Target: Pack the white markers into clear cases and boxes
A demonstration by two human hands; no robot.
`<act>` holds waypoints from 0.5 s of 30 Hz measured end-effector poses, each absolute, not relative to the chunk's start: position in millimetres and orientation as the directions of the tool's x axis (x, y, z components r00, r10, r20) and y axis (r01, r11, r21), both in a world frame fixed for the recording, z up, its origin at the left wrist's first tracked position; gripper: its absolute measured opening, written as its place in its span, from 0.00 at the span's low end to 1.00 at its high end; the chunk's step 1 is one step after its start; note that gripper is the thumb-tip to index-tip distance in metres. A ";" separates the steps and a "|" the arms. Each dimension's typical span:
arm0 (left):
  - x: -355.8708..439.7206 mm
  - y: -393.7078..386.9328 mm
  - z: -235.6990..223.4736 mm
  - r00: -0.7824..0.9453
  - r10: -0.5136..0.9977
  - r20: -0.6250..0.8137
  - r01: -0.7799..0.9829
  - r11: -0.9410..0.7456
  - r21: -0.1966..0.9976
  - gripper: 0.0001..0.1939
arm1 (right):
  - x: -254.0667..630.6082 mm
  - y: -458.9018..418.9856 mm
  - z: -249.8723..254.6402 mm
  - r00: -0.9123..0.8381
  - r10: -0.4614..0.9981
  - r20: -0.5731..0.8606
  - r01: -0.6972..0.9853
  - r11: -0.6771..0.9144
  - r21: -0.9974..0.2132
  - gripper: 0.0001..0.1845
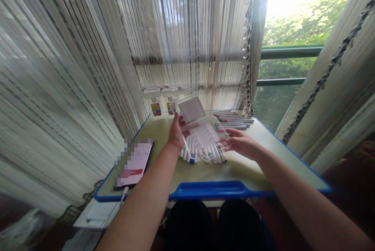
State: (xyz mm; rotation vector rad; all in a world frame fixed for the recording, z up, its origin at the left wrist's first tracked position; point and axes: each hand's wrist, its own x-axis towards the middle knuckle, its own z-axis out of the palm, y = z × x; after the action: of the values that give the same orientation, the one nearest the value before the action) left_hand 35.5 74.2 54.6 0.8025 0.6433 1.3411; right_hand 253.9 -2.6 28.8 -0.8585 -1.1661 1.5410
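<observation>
A clear plastic marker case [205, 136] lies in the middle of the small table [205, 169], with its lid [191, 108] tilted up at the back. My left hand [175, 134] grips the case's left side near the lid hinge. My right hand [241, 141] holds the case's right front corner, fingers curled on it. Under and in front of the case lie several white markers [191, 153] with coloured caps.
A row of loose markers [234, 120] lies at the table's back right. A phone [134, 163] rests on the left. Two small white bottles [155, 100] stand at the back by the striped curtain. The table has a blue front rim [209, 189].
</observation>
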 end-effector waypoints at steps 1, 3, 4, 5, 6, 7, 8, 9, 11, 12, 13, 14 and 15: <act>35.2 74.8 54.8 0.139 0.990 0.036 -0.590 0.054 0.805 0.23 | 255.0 -2.5 28.6 -0.286 0.958 0.028 -0.280 -0.055 -0.958 0.24; 34.4 77.0 54.7 0.141 0.990 0.019 -0.605 0.070 0.793 0.23 | 257.4 -0.7 28.0 -0.278 0.959 0.057 -0.280 -0.024 -0.960 0.21; 34.0 78.4 54.6 0.131 0.991 0.010 -0.616 0.074 0.784 0.22 | 258.5 1.1 27.9 -0.239 0.968 0.080 -0.269 0.013 -0.963 0.19; 33.5 80.1 54.4 0.116 0.993 -0.002 -0.629 0.075 0.774 0.22 | 259.1 3.5 28.0 -0.181 0.979 0.098 -0.223 0.056 -0.973 0.17; 33.1 81.8 54.2 0.096 0.995 -0.016 -0.643 0.074 0.762 0.22 | 259.4 6.4 28.6 -0.118 0.987 0.105 -0.122 0.091 -0.988 0.15; 32.7 83.6 54.1 0.072 0.997 -0.030 -0.656 0.070 0.751 0.22 | 259.1 9.7 29.5 -0.071 0.992 0.101 0.041 0.104 -0.994 0.12; 32.3 85.5 54.1 0.044 0.998 -0.044 -0.668 0.062 0.742 0.22 | 258.3 13.3 30.8 -0.053 0.995 0.084 0.249 0.095 -0.964 0.09; 31.9 87.4 54.0 0.011 0.998 -0.056 -0.678 0.049 0.733 0.21 | 257.2 17.1 32.2 -0.059 0.996 0.060 0.469 0.081 -0.879 0.07; 30.9 91.0 53.9 -0.065 0.995 -0.070 -0.697 0.004 0.717 0.21 | 255.0 25.3 34.8 -0.102 0.994 0.044 0.790 0.108 -0.604 0.05; 30.4 92.5 53.8 -0.102 0.992 -0.069 -0.708 -0.024 0.706 0.21 | 254.4 29.5 35.3 -0.127 0.989 0.076 0.863 0.148 -0.483 0.06; 30.1 93.8 53.6 -0.132 0.989 -0.065 -0.722 -0.050 0.690 0.21 | 254.2 33.6 34.9 -0.143 0.981 0.130 0.892 0.185 -0.412 0.09; 30.1 94.6 53.4 -0.147 0.987 -0.059 -0.737 -0.069 0.673 0.21 | 254.5 37.3 33.7 -0.136 0.971 0.196 0.890 0.207 -0.405 0.11; 30.4 95.0 53.1 -0.149 0.988 -0.051 -0.752 -0.080 0.655 0.21 | 255.1 40.5 31.7 -0.107 0.961 0.254 0.857 0.218 -0.466 0.15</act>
State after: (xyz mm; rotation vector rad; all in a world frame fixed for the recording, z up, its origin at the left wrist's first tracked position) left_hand 30.4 95.0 53.1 0.4838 0.6460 1.6206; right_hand 255.1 40.5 31.7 -1.6736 -1.9993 0.2746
